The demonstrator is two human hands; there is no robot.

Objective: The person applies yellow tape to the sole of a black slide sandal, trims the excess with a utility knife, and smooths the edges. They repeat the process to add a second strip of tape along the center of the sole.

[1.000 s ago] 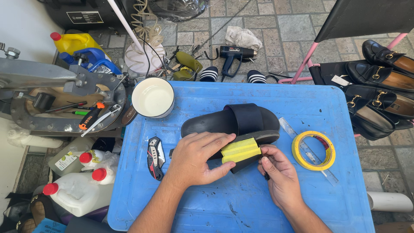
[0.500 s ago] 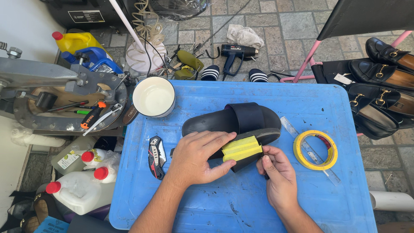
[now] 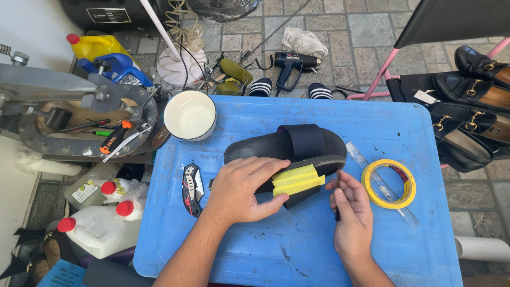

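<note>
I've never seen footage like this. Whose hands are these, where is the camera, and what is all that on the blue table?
There is no machine here: a person works with two bare hands, and the camera sits on their head, looking down. The left hand presses flat on a black slide sandal lying on the blue table. A strip of yellow tape is wrapped on the sandal's strap end. The right hand holds a thin dark tool upright against the sandal's edge; what kind of tool is too small to tell. Also on the table: a white bowl, a folding knife, a tape roll and a clear ruler. Shoes and bottles stand around on the ground.
</note>
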